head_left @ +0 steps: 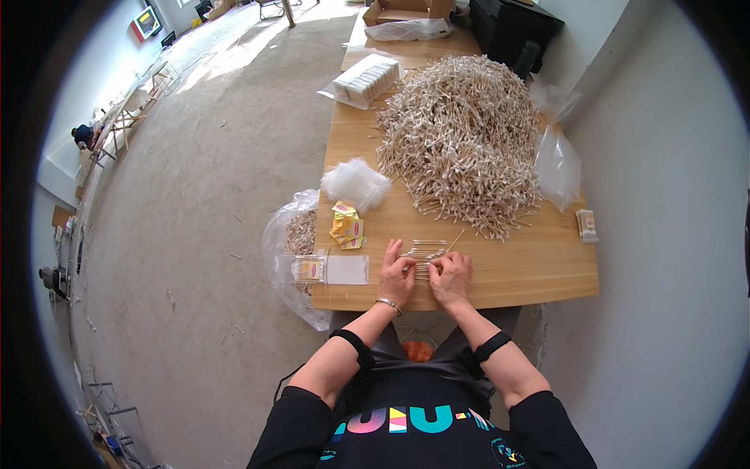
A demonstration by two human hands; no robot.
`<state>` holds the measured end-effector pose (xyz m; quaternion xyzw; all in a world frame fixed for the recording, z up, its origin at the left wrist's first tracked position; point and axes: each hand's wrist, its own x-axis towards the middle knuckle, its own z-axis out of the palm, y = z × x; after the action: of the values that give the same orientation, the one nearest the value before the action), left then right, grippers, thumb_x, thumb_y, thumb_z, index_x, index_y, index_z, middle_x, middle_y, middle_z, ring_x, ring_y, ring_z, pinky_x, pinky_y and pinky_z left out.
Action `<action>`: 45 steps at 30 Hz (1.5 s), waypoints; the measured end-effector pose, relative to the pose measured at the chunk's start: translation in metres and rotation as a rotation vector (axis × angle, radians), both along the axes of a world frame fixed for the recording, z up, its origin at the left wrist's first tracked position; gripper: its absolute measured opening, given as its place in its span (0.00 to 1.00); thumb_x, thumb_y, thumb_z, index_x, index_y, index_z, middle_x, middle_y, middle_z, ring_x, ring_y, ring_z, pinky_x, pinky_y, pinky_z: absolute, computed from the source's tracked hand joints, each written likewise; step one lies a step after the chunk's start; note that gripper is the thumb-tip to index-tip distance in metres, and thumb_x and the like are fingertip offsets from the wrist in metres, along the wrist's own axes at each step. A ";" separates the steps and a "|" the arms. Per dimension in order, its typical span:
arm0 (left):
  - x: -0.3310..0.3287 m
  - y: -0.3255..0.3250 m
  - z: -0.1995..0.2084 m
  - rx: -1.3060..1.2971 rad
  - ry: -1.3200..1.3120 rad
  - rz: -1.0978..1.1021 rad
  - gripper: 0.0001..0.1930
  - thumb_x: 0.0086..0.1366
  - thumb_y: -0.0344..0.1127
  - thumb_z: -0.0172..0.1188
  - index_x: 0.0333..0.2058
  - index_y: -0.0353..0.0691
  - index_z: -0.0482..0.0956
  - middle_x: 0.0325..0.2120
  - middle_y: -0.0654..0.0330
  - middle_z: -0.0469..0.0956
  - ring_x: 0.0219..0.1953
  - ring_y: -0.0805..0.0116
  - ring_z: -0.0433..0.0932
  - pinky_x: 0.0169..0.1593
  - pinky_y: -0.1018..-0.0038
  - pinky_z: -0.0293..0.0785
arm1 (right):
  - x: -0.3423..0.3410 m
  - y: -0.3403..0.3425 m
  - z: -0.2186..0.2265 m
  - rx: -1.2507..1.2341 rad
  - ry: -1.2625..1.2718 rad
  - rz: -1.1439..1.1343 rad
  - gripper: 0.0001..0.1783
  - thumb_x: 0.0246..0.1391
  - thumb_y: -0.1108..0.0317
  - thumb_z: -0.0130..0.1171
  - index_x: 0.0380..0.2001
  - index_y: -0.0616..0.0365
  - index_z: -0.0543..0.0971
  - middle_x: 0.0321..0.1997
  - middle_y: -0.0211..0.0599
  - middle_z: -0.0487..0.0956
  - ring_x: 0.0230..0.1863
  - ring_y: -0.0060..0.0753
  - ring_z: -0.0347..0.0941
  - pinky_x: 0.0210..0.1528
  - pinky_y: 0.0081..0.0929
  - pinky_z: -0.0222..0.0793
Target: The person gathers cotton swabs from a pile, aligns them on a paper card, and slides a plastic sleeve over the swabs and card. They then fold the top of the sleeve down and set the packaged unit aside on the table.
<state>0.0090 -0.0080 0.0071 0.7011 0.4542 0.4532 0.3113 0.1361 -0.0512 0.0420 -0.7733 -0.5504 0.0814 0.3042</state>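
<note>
Close to the table's front edge, a small row of cotton swabs (426,252) lies crosswise between my two hands. My left hand (397,275) closes its thumb and forefinger at the left ends of the nearest swabs. At the right ends, my right hand (451,279) has its fingers pinched on the same swabs. One loose swab (456,241) slants up beside the right fingertips. Beyond my hands rises a large heap of cotton swabs (469,141). Left of my left hand lies a clear bag (347,270), with swabs and a yellow card at its outer end.
Yellow cards (346,227) and a stack of clear bags (356,184) lie along the table's left side. Filled packs (367,80) stand farther back. A small swab pack (586,226) sits at the right edge. A plastic sack of swabs (275,242) hangs beside the table's left edge.
</note>
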 end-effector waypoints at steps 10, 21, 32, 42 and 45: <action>0.002 0.000 0.007 -0.008 0.058 -0.020 0.03 0.51 0.24 0.60 0.27 0.37 0.77 0.53 0.43 0.67 0.61 0.45 0.59 0.58 0.64 0.63 | 0.025 -0.006 -0.011 0.246 0.164 0.007 0.05 0.46 0.69 0.58 0.21 0.58 0.75 0.32 0.37 0.72 0.38 0.41 0.66 0.42 0.35 0.62; -0.007 0.004 -0.003 -0.093 -0.183 0.010 0.13 0.57 0.22 0.50 0.43 0.34 0.71 0.50 0.45 0.70 0.58 0.50 0.64 0.58 0.65 0.62 | 0.035 -0.042 0.045 -0.312 0.143 0.582 0.08 0.47 0.66 0.58 0.31 0.57 0.76 0.31 0.40 0.71 0.38 0.44 0.70 0.41 0.37 0.67; -0.006 0.004 0.004 -0.328 -0.482 0.046 0.17 0.67 0.30 0.42 0.52 0.31 0.67 0.49 0.51 0.70 0.53 0.65 0.68 0.58 0.73 0.60 | 0.001 0.010 0.016 -0.084 -0.207 0.250 0.15 0.45 0.70 0.56 0.40 0.54 0.75 0.44 0.35 0.68 0.48 0.42 0.62 0.52 0.38 0.57; -0.009 0.006 -0.001 -0.367 -0.490 -0.010 0.19 0.69 0.34 0.40 0.54 0.31 0.66 0.53 0.49 0.68 0.58 0.62 0.64 0.61 0.72 0.57 | -0.013 0.001 -0.007 0.256 0.512 0.067 0.19 0.52 0.72 0.47 0.49 0.62 0.67 0.57 0.48 0.63 0.60 0.47 0.56 0.63 0.37 0.49; -0.005 0.008 -0.004 -0.335 -0.554 -0.078 0.19 0.70 0.36 0.39 0.54 0.31 0.66 0.54 0.49 0.67 0.58 0.62 0.63 0.61 0.72 0.56 | -0.027 0.010 -0.020 0.291 0.646 0.091 0.21 0.53 0.71 0.46 0.51 0.65 0.65 0.61 0.51 0.59 0.64 0.48 0.53 0.66 0.36 0.44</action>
<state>0.0035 -0.0003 0.0028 0.5070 0.3934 0.5334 0.5512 0.1094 -0.0413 0.0219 -0.6310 -0.4655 0.2559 0.5654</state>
